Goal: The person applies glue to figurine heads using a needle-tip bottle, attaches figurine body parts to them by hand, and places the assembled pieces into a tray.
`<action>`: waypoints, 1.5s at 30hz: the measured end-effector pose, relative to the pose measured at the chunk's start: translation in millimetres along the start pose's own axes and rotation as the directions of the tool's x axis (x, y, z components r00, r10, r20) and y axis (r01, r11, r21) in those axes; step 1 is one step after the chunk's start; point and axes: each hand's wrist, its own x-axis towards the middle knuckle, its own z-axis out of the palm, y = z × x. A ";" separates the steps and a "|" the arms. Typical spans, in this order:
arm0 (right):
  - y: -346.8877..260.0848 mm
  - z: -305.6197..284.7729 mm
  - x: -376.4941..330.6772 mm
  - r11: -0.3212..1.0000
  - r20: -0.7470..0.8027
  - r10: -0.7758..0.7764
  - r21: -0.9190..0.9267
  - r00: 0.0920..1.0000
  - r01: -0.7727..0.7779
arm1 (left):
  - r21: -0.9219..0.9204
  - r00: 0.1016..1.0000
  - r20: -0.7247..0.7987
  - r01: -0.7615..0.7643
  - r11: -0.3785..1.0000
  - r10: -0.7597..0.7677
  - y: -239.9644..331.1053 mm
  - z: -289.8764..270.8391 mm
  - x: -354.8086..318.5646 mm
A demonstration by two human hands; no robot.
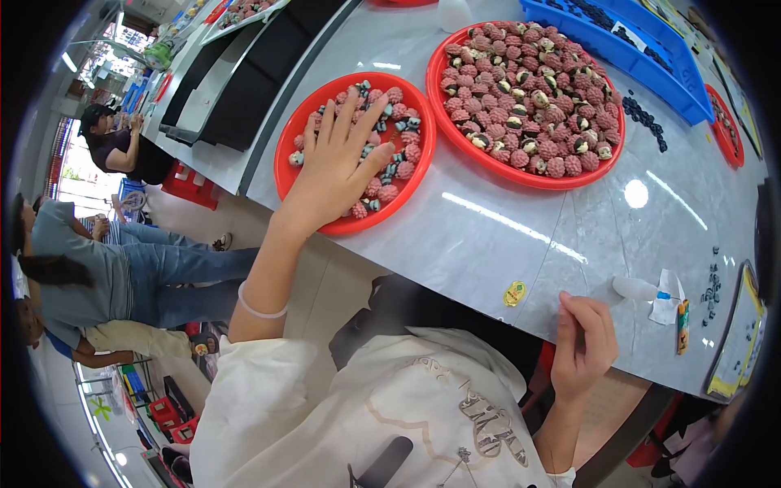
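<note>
My left hand [332, 175] lies spread and flat over the smaller round red tray [286, 175], its fingers resting on the small pieces there. Those pieces are pink bumpy ones [388, 193], some with grey-blue and black parts. My palm hides the middle of the tray. By the table's front edge, my right hand [584, 346] is curled with thumb and fingertips together; whether anything is pinched there cannot be made out. A larger round red tray [488, 171] holds many pink bumpy pieces with cream and black parts [529, 98].
A blue tray [651, 69] with dark small pieces stands at the back right; more dark pieces [643, 122] lie beside it. Nearer right are a whitish bottle [634, 288], a small orange-green tube [682, 327] and a yellow sticker [514, 294]. People [122, 268] are at the left.
</note>
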 end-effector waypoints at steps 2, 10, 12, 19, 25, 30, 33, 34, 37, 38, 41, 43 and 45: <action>2.6 -2.1 -1.4 1.000 -0.005 -0.007 0.003 1.000 0.007 | 0.002 0.999 0.023 -0.041 0.999 0.041 1.3 -4.9 -0.2; 1.8 -3.5 -2.0 0.996 -0.019 -0.089 0.014 0.996 0.090 | -0.046 0.803 0.589 0.149 0.988 -0.094 20.3 -82.9 37.5; 2.9 -5.8 -3.1 0.995 -0.031 -0.098 0.004 0.995 0.098 | -0.041 0.967 0.241 -0.080 0.996 0.088 49.7 -84.1 61.5; 0.3 -6.0 -7.7 0.992 -0.058 -0.124 -0.031 0.991 0.122 | -0.202 0.775 -0.196 -0.631 0.749 0.600 105.7 -9.8 194.1; 1.8 -7.5 -12.0 0.984 -0.091 -0.159 -0.089 0.983 0.151 | -0.020 0.762 -0.336 -0.593 0.805 0.554 107.1 40.5 215.9; 3.2 -6.9 -13.4 0.961 -0.109 -0.235 -0.176 0.966 0.214 | -0.029 0.786 -0.255 -0.589 0.808 0.564 99.1 26.8 210.7; 5.6 -4.6 -13.3 0.951 -0.108 -0.263 -0.195 0.959 0.239 | -0.141 0.826 -0.224 -0.552 0.822 0.516 92.4 23.5 194.9; 5.7 -4.2 -13.3 0.953 -0.109 -0.257 -0.195 0.960 0.232 | -0.212 0.836 -0.245 -0.541 0.814 0.491 91.7 23.4 187.6; 4.8 -4.0 -13.0 0.949 -0.102 -0.260 -0.209 0.960 0.235 | -0.096 0.826 -0.248 -0.541 0.836 0.506 94.0 14.6 169.8; 4.9 -3.8 -13.3 0.948 -0.103 -0.265 -0.211 0.959 0.240 | -0.098 0.827 -0.245 -0.541 0.836 0.506 94.4 15.1 165.8; 3.8 -3.9 -12.8 0.946 -0.098 -0.274 -0.209 0.957 0.249 | -0.046 0.772 -0.313 -0.594 0.804 0.553 93.9 12.7 154.9; 2.9 -4.0 -13.6 0.946 -0.093 -0.270 -0.212 0.958 0.246 | 0.022 0.728 -0.320 -0.634 0.773 0.606 94.0 11.0 146.7; 2.6 -3.3 -13.9 0.945 -0.092 -0.275 -0.210 0.957 0.251 | 0.030 0.730 -0.316 -0.631 0.775 0.606 95.8 11.3 136.8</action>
